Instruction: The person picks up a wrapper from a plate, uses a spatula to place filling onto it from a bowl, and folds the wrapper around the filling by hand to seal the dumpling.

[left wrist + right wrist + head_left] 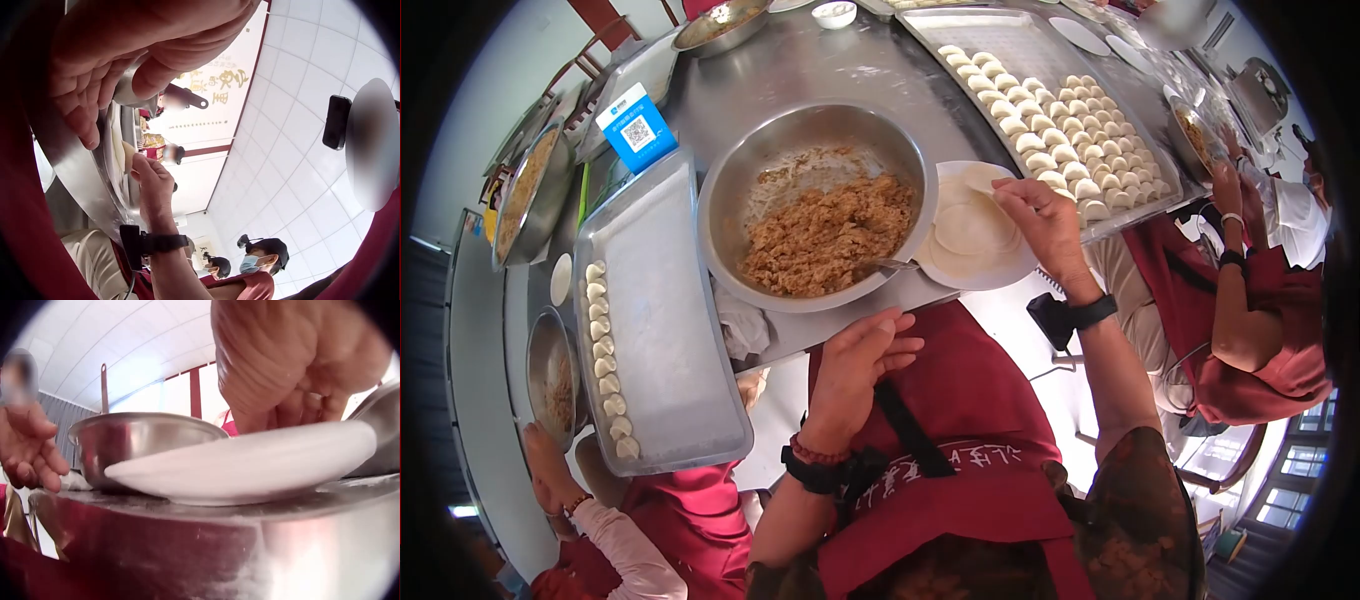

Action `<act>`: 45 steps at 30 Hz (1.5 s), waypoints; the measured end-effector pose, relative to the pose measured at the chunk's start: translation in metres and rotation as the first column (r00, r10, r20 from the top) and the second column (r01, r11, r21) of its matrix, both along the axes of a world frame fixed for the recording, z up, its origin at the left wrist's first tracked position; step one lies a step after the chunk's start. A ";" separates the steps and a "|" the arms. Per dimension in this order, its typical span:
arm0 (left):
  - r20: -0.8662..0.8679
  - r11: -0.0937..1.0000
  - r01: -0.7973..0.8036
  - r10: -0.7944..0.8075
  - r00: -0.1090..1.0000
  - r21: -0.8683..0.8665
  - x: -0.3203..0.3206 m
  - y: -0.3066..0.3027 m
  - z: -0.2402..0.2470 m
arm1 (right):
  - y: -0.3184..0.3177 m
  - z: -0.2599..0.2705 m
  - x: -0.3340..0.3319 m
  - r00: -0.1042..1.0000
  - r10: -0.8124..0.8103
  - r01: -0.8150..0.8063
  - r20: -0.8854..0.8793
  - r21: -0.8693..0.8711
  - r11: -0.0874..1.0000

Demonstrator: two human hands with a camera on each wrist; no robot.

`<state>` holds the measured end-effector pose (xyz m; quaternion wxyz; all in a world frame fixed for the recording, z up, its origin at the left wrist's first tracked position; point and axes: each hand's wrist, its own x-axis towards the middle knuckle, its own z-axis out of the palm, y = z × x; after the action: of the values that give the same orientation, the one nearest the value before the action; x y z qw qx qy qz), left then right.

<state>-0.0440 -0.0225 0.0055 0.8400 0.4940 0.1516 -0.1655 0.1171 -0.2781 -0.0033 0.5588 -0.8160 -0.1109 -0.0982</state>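
Note:
My right hand (1048, 232) is over a white plate (985, 282) of round dumpling wrappers (970, 232) and pinches one wrapper (129, 155) by its edge. The lifted wrapper shows between thumb and fingertips in the left wrist view. Left of the plate stands a wide steel bowl (718, 215) with brown minced filling (830, 230) and a metal spoon (888, 265) leaning in it. My left hand (850, 375) is held in the air in front of the bowl's near rim, fingers loosely extended, with nothing in it.
A metal tray (670, 330) on the left carries one row of folded dumplings (605, 367). Another tray (960, 30) at the back right holds many dumplings. A blue QR-code sign (637, 130) stands behind the left tray. Other people work at both sides.

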 end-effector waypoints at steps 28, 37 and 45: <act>0.101 0.882 -0.222 0.287 0.953 -0.416 -0.047 0.008 0.001 | 0.111 0.027 -0.138 0.706 0.446 -0.205 -0.550 0.444 0.872; 0.054 0.889 -0.337 0.370 0.927 -0.309 -0.059 0.024 -0.003 | 0.122 0.020 -0.139 0.695 0.483 -0.215 -0.533 0.486 0.847; 0.060 0.876 -0.332 0.375 0.925 -0.351 -0.068 0.020 -0.015 | 0.131 0.020 -0.137 0.800 0.404 -0.370 -0.444 0.164 0.914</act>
<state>-0.1118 -0.0022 -0.0092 0.9353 0.3178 0.1556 -0.0006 -0.0203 -0.1468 0.0166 0.6048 -0.7554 -0.1334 0.2141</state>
